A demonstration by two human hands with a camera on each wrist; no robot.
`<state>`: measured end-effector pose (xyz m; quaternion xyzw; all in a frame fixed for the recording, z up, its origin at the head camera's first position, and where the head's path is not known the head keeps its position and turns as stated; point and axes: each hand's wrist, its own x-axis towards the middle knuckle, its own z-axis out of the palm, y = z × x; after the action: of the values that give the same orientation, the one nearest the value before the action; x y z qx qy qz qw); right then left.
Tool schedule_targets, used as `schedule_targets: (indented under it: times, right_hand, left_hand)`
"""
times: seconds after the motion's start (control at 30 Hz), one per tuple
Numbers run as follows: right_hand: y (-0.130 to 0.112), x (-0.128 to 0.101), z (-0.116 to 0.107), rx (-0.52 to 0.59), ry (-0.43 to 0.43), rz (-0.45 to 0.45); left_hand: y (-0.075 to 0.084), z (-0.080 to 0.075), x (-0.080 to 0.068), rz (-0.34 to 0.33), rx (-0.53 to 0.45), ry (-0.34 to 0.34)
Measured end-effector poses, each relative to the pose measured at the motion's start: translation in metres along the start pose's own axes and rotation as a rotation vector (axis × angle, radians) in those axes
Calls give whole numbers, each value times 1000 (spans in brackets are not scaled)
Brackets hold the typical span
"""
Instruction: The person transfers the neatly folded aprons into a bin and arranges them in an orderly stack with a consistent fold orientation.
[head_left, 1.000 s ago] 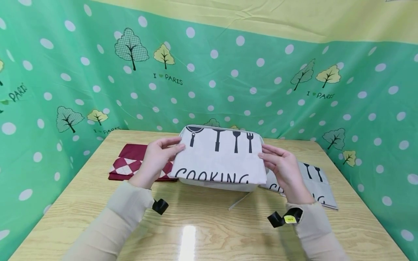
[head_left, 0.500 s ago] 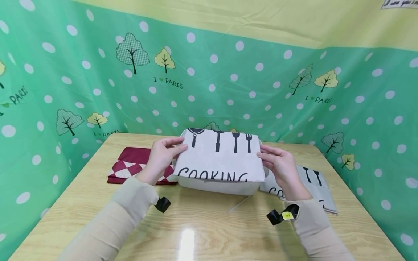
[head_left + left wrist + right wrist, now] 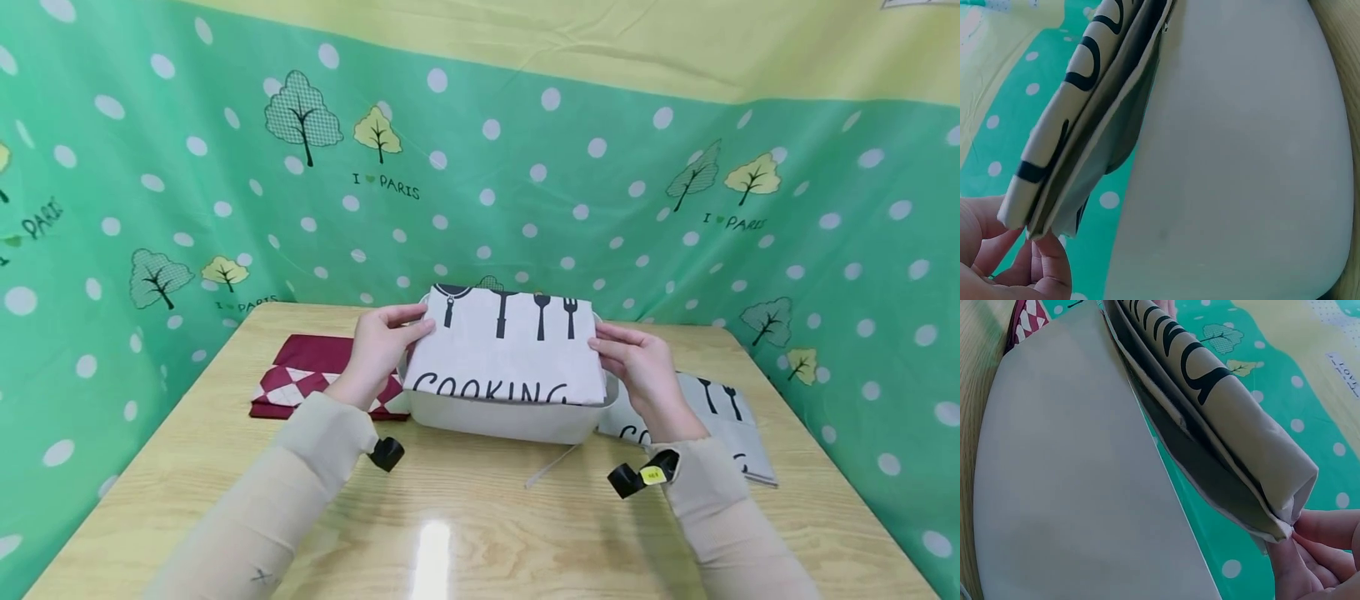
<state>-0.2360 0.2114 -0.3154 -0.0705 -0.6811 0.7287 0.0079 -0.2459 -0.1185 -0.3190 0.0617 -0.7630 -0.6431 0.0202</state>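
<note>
Head view: at frame center, the left hand (image 3: pixel 378 350) and right hand (image 3: pixel 637 362) pinch the 2 short ends of a folded "COOKING" cloth (image 3: pixel 510 350), its long axis running left-right, level between them above a white bin (image 3: pixel 502 421) on the table (image 3: pixel 480 517). Left wrist view: fingertips (image 3: pixel 1047 262) grip the cloth's corner at lower left. Right wrist view: fingers (image 3: pixel 1310 550) pinch its fold at lower right.

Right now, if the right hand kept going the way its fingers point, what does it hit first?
The right hand points toward the person's left and already pinches the folded COOKING cloth at its edge. Straight on, it would likely press into that cloth above the white bin; depth is unclear.
</note>
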Motion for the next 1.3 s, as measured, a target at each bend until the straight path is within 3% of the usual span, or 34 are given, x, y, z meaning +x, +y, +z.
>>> schedule_targets:
  times: [0.43,0.93,1.3]
  right_hand:
    - [4,6,0,6,24,11]
    - [8,12,1,-179,60,-46]
    - [14,16,5,-292,90,-10]
  left_hand:
    - [-1,4,5,8,-12,22]
    - [-1,10,14,16,6,40]
    - [-9,12,17,13,33,40]
